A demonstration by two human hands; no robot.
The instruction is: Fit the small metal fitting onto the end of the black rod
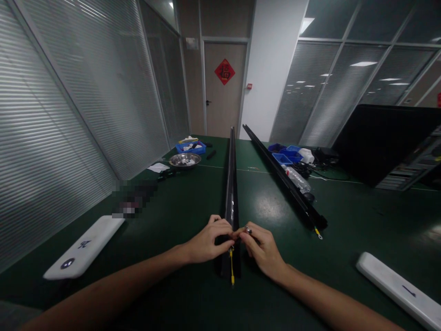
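A long black rail (231, 184) runs away from me across the green table, its near end between my hands. My left hand (212, 239) is closed at the rail's left side, thumb and fingers meeting over it. From the right, my right hand (263, 246) comes in with its fingertips pinched together, close to the left fingertips. What either pinch holds is too small to make out. A small shiny metal piece (248, 230) shows at the right fingers; whether it is a ring or a part, I cannot tell. Below the fingertips a short yellow wire (232, 266) lies along the rail's end.
A second black rail (285, 179) lies to the right, with a yellow ring terminal (317, 233) at its near end. Blue bins (282, 159), a plastic bottle (296, 179) and a metal bowl (185, 160) stand farther back. White slabs (86, 248) lie at both sides.
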